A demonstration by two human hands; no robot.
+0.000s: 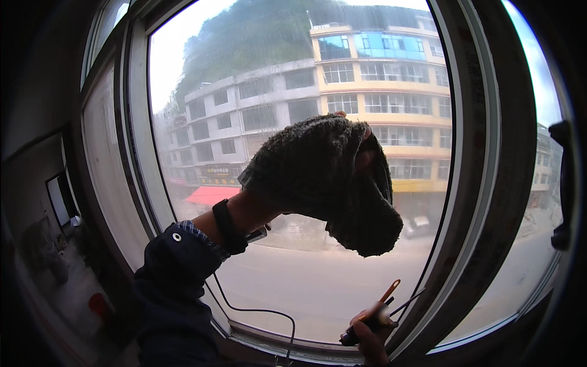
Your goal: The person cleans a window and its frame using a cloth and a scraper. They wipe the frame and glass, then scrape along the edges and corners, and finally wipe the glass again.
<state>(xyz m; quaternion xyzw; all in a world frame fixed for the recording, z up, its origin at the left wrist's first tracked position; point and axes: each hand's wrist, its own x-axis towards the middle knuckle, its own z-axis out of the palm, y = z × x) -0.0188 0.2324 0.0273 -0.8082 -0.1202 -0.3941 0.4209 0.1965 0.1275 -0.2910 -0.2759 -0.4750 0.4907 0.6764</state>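
Note:
My left hand (pixel 365 158) is closed on a thick dark grey cloth (pixel 306 165), raised in front of the large window pane (pixel 257 275). The cloth drapes over most of that hand, with only some fingers showing, and one end hangs down to the right. Whether it touches the glass I cannot tell. Low by the right part of the frame, my right hand (pixel 372 342) is closed round a bundle of slim tools. Among them are an orange handle with a hole in its end (pixel 390 290), a thin dark rod (pixel 408 300) and a black cylindrical piece (pixel 350 337).
The window frame (pixel 486 183) runs up the right side, with another pane beyond it. A thin black cable (pixel 263 311) loops from my left wrist down to the sill. A narrower side panel (pixel 104 159) and a dim room with a red bucket-like object (pixel 99 304) lie left.

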